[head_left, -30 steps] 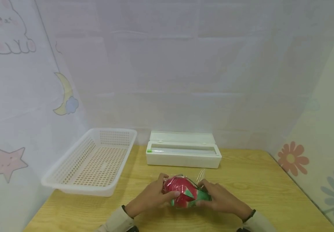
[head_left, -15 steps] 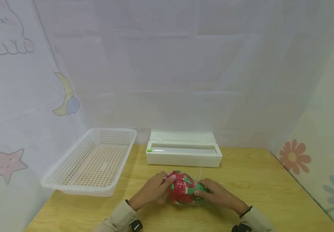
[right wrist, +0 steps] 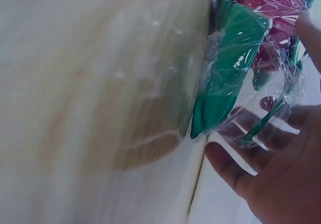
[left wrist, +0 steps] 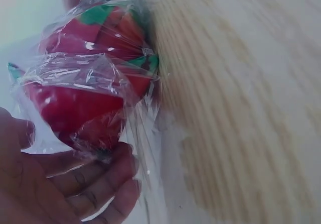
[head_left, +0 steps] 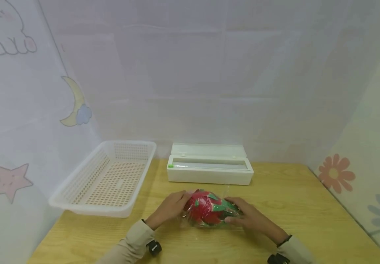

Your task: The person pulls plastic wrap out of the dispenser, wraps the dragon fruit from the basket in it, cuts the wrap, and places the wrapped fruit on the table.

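A red dragon fruit with green scales (head_left: 206, 207), loosely covered in clear plastic film, lies on the wooden table. My left hand (head_left: 171, 207) is at its left end; in the left wrist view, the relaxed fingers of that hand (left wrist: 75, 184) touch the fruit's tip (left wrist: 85, 108) and film. At the leafy right end is my right hand (head_left: 250, 216), thumb in front and fingers behind. The right wrist view has this hand (right wrist: 281, 158) with extended fingers against the film beside the long green scales (right wrist: 230, 68).
Behind the fruit stands a white film dispenser box (head_left: 209, 178), lid up, with a roll inside and a green slider at its left end. A white perforated plastic basket (head_left: 127, 211) occupies the table's left side. White cloth walls enclose the wooden table (head_left: 285, 198).
The dragon fruit has turned, so more green scales face the front. My left thumb has come off its front, and both hands have loosened their hold. The head view has tilted slightly down.
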Demonstrator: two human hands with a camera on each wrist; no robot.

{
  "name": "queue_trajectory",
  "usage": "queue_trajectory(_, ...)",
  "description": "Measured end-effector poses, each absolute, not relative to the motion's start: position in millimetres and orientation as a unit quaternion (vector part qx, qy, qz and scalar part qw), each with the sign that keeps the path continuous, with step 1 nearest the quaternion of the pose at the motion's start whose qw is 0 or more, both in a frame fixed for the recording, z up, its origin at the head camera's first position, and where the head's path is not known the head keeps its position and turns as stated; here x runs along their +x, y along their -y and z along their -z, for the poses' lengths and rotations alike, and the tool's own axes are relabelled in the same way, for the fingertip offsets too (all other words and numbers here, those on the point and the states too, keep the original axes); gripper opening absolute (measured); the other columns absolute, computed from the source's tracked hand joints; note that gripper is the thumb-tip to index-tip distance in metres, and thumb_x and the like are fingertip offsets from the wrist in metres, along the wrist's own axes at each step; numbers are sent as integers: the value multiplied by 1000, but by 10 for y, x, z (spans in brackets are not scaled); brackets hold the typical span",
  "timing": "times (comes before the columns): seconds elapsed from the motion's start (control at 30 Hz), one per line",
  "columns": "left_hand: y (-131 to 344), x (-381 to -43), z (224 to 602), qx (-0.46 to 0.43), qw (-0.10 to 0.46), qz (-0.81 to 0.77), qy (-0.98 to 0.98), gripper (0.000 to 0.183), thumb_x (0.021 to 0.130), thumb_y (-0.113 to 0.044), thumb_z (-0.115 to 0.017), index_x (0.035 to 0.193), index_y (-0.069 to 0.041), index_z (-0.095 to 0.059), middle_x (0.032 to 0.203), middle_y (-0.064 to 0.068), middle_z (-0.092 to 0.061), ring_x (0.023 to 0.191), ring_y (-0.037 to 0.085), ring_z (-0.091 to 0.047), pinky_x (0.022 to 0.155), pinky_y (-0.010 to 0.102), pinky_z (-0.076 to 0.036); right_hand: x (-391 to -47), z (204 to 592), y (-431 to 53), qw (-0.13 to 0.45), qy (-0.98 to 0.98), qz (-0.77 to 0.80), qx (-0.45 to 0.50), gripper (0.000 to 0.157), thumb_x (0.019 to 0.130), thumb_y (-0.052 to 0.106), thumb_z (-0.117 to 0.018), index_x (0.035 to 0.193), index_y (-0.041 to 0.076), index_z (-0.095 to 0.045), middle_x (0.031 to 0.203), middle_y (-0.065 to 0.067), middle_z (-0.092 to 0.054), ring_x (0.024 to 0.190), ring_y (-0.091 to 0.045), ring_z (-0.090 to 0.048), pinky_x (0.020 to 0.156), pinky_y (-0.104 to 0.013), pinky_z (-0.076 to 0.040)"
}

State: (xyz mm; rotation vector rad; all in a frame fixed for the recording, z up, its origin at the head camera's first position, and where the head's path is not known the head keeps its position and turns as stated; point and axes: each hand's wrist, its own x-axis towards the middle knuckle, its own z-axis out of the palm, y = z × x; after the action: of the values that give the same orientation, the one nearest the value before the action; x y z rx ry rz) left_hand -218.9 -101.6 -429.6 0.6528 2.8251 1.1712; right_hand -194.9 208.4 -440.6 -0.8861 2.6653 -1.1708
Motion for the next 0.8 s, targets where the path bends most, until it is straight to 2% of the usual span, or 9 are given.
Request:
queue_trajectory(0.1, 1057, -2202, 4286, 202, -2, -389, -899, 49, 109, -40, -34, 99, -9, -71, 85, 6, -68, 78, 19, -63, 69, 37, -52, -1921, 4425, -2123, 46, -881, 350, -316, 78, 90, 38, -74, 147, -2, -40, 141, -23, -50, 121, -42, -54, 93, -54, -49)
queue_trajectory(0.17, 1069, -2221, 4274, 200, -8, -394, -897, 49, 109, -39, -35, 102, -9, -72, 85, 5, -69, 79, 19, -63, 70, 37, -52, -1925, 4430, -2150, 33, -888, 330, -320, 78, 89, 39, -75, 147, 0, -42, 140, -20, -54, 121, -40, -55, 94, -54, -49)
queue_trajectory(0.3, 1072, -2269, 4254, 206, -5, -402, -892, 45, 109, -37, -38, 92, -10, -69, 71, -1, -57, 67, 13, -54, 62, 30, -47, -1989, 4429, -2231, 31, -893, 329, -306, 63, 91, 30, -73, 143, 3, -49, 131, -15, -61, 110, -29, -63, 84, -39, -55)
queue_trajectory(0.4, 1076, -2267, 4238, 211, -7, -398, -893, 43, 109, -36, -40, 89, -9, -66, 71, 1, -56, 67, 15, -53, 62, 32, -47, -2041, 4413, -2311, 68, -877, 352, -320, 59, 92, 27, -73, 140, 0, -51, 128, -18, -61, 106, -24, -63, 78, -31, -55)
queue_trajectory(0.53, 1066, -2171, 4146, 222, -81, -345, -908, 46, 107, -42, -41, 113, -4, -68, 102, 12, -70, 95, 28, -66, 80, 45, -54, -2114, 4331, -2440, 117, -848, 373, -359, 61, 96, 24, -68, 142, -8, -45, 132, -26, -56, 111, -32, -60, 81, -32, -54)
queue_trajectory(0.63, 998, -2069, 4005, 281, -168, -272, -905, 54, 103, -48, -48, 131, -4, -62, 128, 13, -65, 119, 31, -60, 99, 49, -48, -2242, 4270, -2478, 107, -837, 401, -355, 50, 103, 13, -56, 142, -15, -41, 128, -31, -57, 112, -43, -59, 82, -38, -55)
queue_trajectory(0.7, 919, -2003, 3923, 343, -198, -215, -893, 59, 99, -55, -53, 134, -8, -60, 132, 10, -62, 124, 29, -55, 104, 47, -44, -2347, 4262, -2434, 93, -840, 426, -323, 42, 106, 10, -48, 138, -17, -44, 122, -32, -61, 108, -45, -61, 80, -40, -57)
queue_trajectory(0.8, 794, -1934, 3894, 423, -197, -121, -876, 71, 91, -66, -57, 139, -12, -54, 139, 8, -56, 129, 27, -50, 109, 45, -39, -2485, 4294, -2281, 92, -849, 456, -252, 40, 107, 16, -47, 125, -18, -56, 106, -27, -67, 93, -37, -67, 69, -39, -58)
